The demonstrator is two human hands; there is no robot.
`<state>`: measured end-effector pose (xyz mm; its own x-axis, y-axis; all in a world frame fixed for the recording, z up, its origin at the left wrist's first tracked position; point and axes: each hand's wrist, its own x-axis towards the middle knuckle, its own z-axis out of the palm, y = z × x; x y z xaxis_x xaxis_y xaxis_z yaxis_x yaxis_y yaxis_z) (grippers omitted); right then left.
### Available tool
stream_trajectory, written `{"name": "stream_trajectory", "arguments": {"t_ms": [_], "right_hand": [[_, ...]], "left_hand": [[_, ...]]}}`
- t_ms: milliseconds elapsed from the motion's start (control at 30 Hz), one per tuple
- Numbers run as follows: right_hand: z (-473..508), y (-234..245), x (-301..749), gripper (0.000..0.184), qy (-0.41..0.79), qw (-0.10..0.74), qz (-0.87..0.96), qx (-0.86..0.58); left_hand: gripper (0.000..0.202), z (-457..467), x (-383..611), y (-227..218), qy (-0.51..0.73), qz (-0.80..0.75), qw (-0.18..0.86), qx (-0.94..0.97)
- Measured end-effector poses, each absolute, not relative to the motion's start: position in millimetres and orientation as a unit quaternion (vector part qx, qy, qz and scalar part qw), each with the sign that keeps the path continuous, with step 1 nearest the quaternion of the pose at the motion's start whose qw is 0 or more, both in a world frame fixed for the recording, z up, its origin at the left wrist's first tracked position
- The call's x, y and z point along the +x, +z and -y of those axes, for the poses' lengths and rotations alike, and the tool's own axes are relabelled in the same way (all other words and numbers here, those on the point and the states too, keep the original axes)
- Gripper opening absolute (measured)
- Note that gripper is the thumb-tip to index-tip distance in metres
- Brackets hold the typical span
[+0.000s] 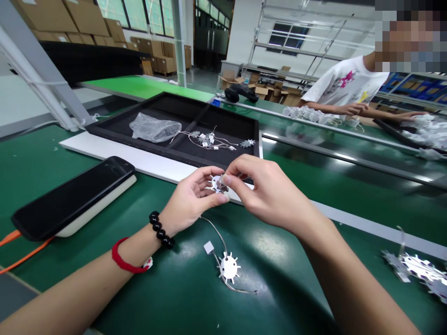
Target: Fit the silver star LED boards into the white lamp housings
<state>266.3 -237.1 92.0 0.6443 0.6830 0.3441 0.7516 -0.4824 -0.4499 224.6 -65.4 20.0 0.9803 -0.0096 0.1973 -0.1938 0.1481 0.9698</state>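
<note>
A phone [71, 197] lies left of the tray [223, 118] holding wired star-shaped boards [209, 138].

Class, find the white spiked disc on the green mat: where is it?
The white spiked disc lies at lower centre of the head view on the green mat, below the left hand and wired to a small white square tag.

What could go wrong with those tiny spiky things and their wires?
The small spiky white piece pinched between the left hand and right hand is tiny, so it might slip. The thin wire running down to the white spiky disc on the green work surface could catch and tug. The wired pieces in the black tray look tangled, so pulling one might drag others.
</note>
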Motion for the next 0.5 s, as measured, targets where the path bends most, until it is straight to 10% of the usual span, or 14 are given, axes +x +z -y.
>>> {"name": "stream_trajectory", "arguments": {"t_ms": [500], "right_hand": [[241.1,93.9,264.4,0.018,-0.051,0.239,0.442,-0.863]], "left_hand": [[0.048,61.6,225.0,22.3,0.094,0.080,0.696,0.707]]}}
